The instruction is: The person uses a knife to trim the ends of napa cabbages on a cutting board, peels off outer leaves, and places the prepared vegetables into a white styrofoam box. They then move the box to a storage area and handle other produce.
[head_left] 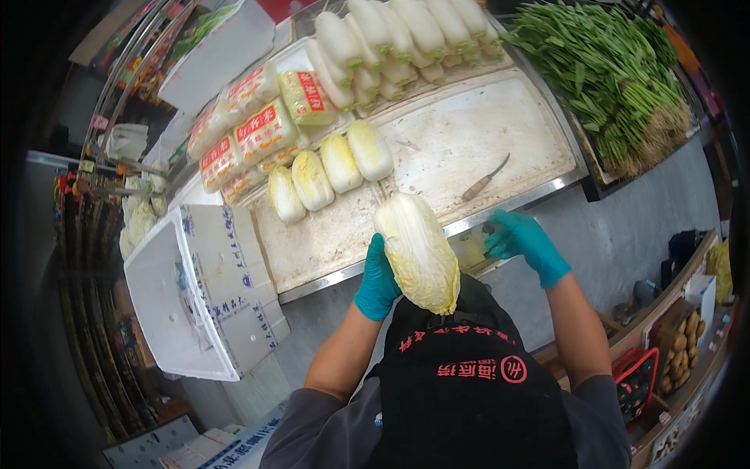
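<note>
A large Napa cabbage (417,249) rests in my left hand (378,281), which wears a teal glove and supports it from the left side. The cabbage is held in front of my black apron, its white base towards the counter and its yellow leafy end towards me. My right hand (521,243), also gloved in teal, is to the right of the cabbage and apart from it, beside the counter's metal edge. Its fingers are partly bent, with nothing visible in them. Beyond it, a curved knife with a wooden handle (477,189) lies on the counter (504,135).
Several smaller Napa cabbages (340,161) line the counter beside bagged vegetables (266,129). White radishes (404,35) are piled behind. Leafy greens with roots (615,88) fill a crate at right. A white foam box (234,293) stands at left. Yellowish leaves (470,252) show below the edge.
</note>
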The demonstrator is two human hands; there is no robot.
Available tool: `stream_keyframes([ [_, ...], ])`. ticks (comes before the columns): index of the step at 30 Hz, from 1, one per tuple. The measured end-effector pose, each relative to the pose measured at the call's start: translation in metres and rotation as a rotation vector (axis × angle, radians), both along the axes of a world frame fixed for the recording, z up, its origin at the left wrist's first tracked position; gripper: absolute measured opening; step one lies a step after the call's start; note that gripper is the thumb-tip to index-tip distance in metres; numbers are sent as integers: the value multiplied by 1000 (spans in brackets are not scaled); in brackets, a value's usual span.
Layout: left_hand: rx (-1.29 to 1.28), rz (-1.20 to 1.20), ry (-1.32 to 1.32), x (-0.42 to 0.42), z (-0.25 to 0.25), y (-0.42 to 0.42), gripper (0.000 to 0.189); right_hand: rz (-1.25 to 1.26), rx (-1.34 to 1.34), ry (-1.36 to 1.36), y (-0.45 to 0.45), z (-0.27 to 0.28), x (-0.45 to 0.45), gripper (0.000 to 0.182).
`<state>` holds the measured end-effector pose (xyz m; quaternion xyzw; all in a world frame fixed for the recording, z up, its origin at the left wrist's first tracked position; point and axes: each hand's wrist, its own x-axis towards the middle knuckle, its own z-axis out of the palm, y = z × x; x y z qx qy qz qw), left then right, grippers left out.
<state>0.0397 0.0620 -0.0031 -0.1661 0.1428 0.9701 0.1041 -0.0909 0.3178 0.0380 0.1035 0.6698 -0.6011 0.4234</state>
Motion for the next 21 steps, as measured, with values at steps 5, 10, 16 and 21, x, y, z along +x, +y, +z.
stream_keyframes([
  [5, 65, 52, 87, 16, -6, -22, 93, -75, 260, 123, -24, -72, -37, 47],
  [10, -344, -10, -16, 36, 17, -57, 97, 310, 657, 698, -14, -179, -109, 51],
  [16, -789, -218, -10, 61, 46, -111, 95, -66, 560, 213, -73, -166, -111, 37],
  [21, -767, -369, 44, 49, 60, -116, 95, -266, 251, 110, -30, -183, -107, 25],
])
